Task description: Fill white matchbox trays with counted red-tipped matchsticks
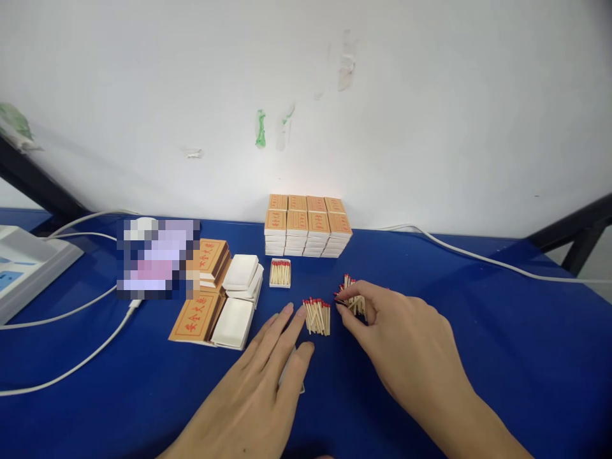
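Note:
My left hand (pixel 268 376) lies flat and open on the blue table (pixel 502 357), fingertips just left of a small bundle of red-tipped matches (pixel 318 315); a white object shows partly under its fingers. My right hand (pixel 401 338) reaches into a loose pile of matches (pixel 352 294), thumb and forefinger pinched on some of them. A small open tray filled with matches (pixel 280 273) sits just behind.
A block of stacked orange matchboxes (pixel 307 226) stands against the white wall. Left of centre lie orange sleeves (pixel 197 317) and empty white trays (pixel 235 322). A blurred patch, white cables (pixel 71 366) and a white device (pixel 23 268) occupy the left side.

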### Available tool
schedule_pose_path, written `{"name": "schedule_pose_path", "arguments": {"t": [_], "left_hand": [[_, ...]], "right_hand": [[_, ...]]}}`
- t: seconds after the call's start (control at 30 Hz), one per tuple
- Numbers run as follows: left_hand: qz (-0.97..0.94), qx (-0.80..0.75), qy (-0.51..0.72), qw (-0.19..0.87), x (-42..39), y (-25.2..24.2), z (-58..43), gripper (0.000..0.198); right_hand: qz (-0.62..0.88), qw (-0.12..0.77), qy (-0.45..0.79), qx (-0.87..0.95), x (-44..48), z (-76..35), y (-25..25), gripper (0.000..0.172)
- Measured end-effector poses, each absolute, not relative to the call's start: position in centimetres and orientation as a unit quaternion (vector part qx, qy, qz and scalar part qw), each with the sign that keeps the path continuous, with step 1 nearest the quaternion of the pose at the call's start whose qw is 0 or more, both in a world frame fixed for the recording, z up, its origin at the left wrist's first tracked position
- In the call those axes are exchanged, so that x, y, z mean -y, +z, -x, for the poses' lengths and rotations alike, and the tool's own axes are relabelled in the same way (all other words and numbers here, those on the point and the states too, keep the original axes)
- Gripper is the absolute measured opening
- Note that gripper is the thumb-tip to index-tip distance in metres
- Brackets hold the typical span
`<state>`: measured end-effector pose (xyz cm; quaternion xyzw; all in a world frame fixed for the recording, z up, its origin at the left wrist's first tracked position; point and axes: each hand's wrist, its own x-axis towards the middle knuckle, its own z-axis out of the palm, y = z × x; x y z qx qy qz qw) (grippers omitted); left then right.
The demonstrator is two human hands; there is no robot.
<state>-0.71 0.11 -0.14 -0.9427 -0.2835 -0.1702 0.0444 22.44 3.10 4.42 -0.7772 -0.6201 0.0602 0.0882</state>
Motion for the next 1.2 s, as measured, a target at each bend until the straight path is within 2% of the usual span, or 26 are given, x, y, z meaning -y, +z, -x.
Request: {"name": "schedule_pose_path", "arguments": {"t": [0.17, 0.37, 0.53, 0.67, 0.77, 0.9, 0.97, 1.1, 1.2], "left_hand": [[0.938, 0.287, -0.187, 0.041, -0.2, -0.5, 0.7, 0.083], [0.941, 0.284, -0.180, 0.034, -0.2, -0.4, 0.5, 0.086], [0.942, 0.284, -0.171, 0.045, -0.1, -0.3, 0.4, 0.088], [0.942, 0.284, -0.176, 0.040, -0.1, -0.4, 0.5, 0.089], [0.942, 0.285, -0.175, 0.033, 0.0, -0.5, 0.5, 0.090], [0.939, 0.286, -0.190, 0.023, 0.0, -0.6, 0.6, 0.082], [0.943, 0.276, -0.183, 0.023, 0.0, -0.4, 0.5, 0.080], [0.948, 0.261, -0.179, 0.024, 0.2, 0.2, 0.4, 0.058], [0.950, 0.259, -0.175, 0.027, 0.1, 0.5, 0.5, 0.053]], "right_hand": [[0.768, 0.084, 0.020, 0.635, -3.0, -22.4, 3.8, 0.009], [0.775, 0.060, 0.028, 0.628, -3.3, -21.9, 3.8, 0.012], [0.778, 0.111, 0.097, 0.610, -3.4, -21.6, 4.3, 0.015], [0.768, 0.157, 0.153, 0.602, -3.4, -21.6, 4.4, 0.024], [0.765, 0.168, 0.152, 0.602, -3.5, -21.4, 4.4, 0.025], [0.782, 0.123, 0.088, 0.605, -3.2, -21.6, 4.8, 0.019], [0.781, 0.092, 0.064, 0.614, -2.8, -22.0, 5.1, 0.021], [0.784, 0.019, 0.066, 0.617, -2.2, -22.4, 5.4, 0.023], [0.777, 0.009, 0.060, 0.626, -2.1, -22.2, 5.3, 0.022]]}}
